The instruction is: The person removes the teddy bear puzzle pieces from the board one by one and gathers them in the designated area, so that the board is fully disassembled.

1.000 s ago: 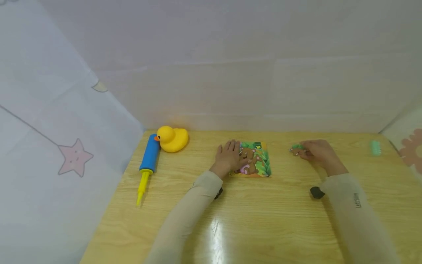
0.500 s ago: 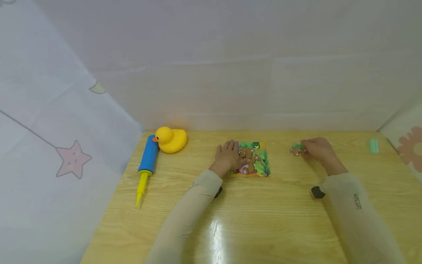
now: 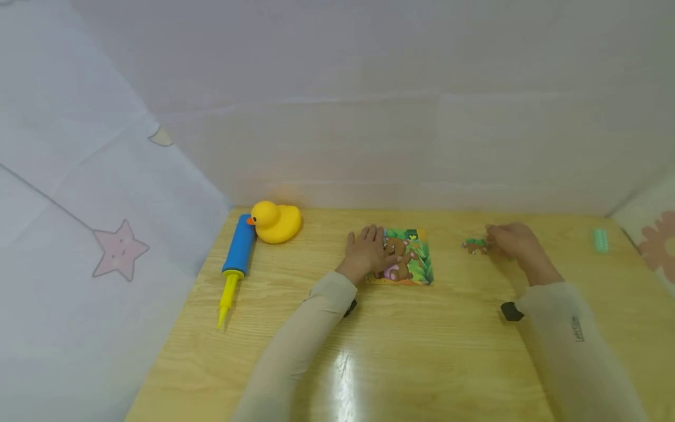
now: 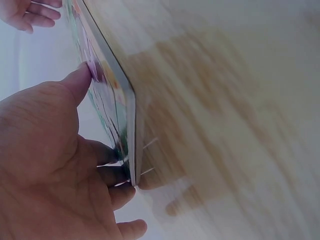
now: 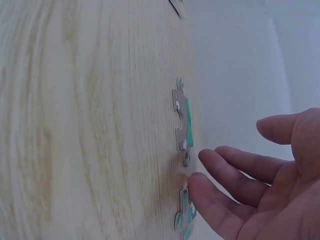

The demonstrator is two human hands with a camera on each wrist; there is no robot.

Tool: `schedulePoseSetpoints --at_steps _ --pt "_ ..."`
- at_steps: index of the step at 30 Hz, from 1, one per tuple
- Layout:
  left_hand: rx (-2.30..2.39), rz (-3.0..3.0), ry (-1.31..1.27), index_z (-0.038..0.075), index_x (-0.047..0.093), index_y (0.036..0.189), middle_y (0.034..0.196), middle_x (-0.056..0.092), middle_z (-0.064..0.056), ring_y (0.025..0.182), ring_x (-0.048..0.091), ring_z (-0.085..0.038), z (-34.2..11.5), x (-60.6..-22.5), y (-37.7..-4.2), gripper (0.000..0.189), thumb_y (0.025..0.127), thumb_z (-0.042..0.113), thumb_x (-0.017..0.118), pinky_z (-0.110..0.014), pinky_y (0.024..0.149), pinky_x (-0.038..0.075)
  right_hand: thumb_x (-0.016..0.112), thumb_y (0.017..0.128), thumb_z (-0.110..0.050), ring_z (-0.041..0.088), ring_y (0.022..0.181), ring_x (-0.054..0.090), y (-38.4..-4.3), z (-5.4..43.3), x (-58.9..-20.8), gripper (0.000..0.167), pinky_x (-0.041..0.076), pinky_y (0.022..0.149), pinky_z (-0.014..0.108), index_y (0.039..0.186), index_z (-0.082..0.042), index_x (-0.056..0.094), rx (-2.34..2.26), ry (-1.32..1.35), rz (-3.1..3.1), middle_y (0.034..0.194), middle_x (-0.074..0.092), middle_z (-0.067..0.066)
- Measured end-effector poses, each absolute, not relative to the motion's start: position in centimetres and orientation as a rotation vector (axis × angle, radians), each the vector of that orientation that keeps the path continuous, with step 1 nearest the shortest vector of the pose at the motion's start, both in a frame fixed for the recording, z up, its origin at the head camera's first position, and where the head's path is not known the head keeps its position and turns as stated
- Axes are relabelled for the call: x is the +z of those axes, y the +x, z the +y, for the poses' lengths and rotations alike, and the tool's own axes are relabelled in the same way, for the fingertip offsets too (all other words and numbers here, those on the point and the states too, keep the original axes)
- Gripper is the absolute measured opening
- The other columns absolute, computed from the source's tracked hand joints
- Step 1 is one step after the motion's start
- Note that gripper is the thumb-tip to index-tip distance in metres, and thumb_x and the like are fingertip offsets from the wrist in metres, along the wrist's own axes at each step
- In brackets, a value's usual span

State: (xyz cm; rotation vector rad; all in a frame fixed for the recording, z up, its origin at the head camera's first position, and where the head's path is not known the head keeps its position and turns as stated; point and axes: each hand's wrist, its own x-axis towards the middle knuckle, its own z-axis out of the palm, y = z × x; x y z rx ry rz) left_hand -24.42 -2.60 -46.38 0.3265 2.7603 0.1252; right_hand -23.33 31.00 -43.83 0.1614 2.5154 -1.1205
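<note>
My left hand (image 3: 364, 253) rests spread over the left part of a square bear jigsaw puzzle (image 3: 419, 258). In the left wrist view its thumb and fingertips touch the puzzle (image 4: 110, 82) along its edge and face. To the right, a loose brown and green jigsaw piece (image 3: 476, 246) lies on the table. My right hand (image 3: 519, 249) hovers just right of that piece; in the right wrist view its thumb stands apart from loosely bent fingers, with nothing between. A second, greenish jigsaw piece (image 5: 184, 215) lies by those fingertips, mostly hidden by the hand in the head view.
A yellow rubber duck (image 3: 276, 221) sits at the back left against a blue and yellow hand pump (image 3: 237, 252). A small mint-green bumpy object (image 3: 600, 240) lies at the far right. Pale cloth walls rise behind and beside the wooden table (image 3: 422, 351).
My right hand has let go of the brown and green jigsaw piece and drawn slightly right; the piece now lies flat and a little nearer. The left hand has stayed on the puzzle.
</note>
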Motion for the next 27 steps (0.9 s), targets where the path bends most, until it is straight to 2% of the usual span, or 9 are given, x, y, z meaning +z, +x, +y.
schedulePoseSetpoints --at_steps 4,9,16,19,23,27 --pt "0.111 2.753 0.331 0.018 0.009 0.165 0.173 0.009 -0.003 0.16 0.008 -0.021 -2.4 -46.5 -24.4 0.095 0.096 0.073 0.044 -0.055 0.129 0.008 0.026 0.107 -0.056 0.052 0.138 0.042 -23.0 31.0 -43.9 0.082 0.043 0.11 0.06 0.152 0.012 0.032 -1.176 0.154 2.505 0.155 0.038 0.032" --pt "0.127 2.761 0.338 0.017 0.009 0.165 0.173 0.009 -0.004 0.16 0.009 -0.022 -2.4 -46.5 -24.5 0.096 0.096 0.073 0.045 -0.055 0.129 0.008 0.027 0.108 -0.053 0.05 0.141 0.04 -23.2 30.5 -44.1 0.076 0.043 0.112 0.058 0.154 0.008 0.033 -1.247 0.129 2.515 0.155 0.04 0.031" --pt "0.192 2.78 0.351 0.016 0.011 0.165 0.173 0.011 -0.005 0.16 0.01 -0.024 -2.6 -46.5 -24.5 0.095 0.096 0.072 0.046 -0.057 0.128 0.009 0.032 0.109 -0.048 0.045 0.141 0.045 -24.1 28.8 -44.2 0.069 0.038 0.116 0.058 0.157 0.002 0.031 -1.352 0.102 2.471 0.155 0.043 0.028" --pt "0.222 2.776 0.362 0.015 0.011 0.165 0.173 0.01 -0.006 0.16 0.009 -0.025 -2.7 -46.4 -24.4 0.095 0.097 0.071 0.046 -0.058 0.128 0.009 0.033 0.11 -0.046 0.043 0.137 0.051 -24.5 27.8 -44.2 0.065 0.042 0.113 0.057 0.157 0.0 0.034 -1.375 0.09 2.46 0.153 0.046 0.027" --pt "0.259 2.758 0.363 0.015 0.008 0.165 0.173 0.007 -0.007 0.16 0.007 -0.025 -2.8 -46.8 -24.7 0.095 0.097 0.069 0.046 -0.058 0.128 0.008 0.035 0.109 -0.046 0.038 0.131 0.058 -25.0 26.4 -44.2 0.063 0.054 0.102 0.043 0.156 -0.003 0.038 -1.429 0.115 2.425 0.15 0.05 0.026" --pt "0.327 2.748 0.369 0.016 0.004 0.165 0.173 0.003 -0.008 0.161 0.002 -0.027 -3.0 -47.5 -25.2 0.095 0.098 0.069 0.045 -0.059 0.128 0.005 0.035 0.109 -0.044 0.037 0.128 0.058 -25.2 25.2 -44.2 0.062 0.057 0.098 0.036 0.154 -0.002 0.042 -1.461 0.118 2.409 0.147 0.053 0.026"
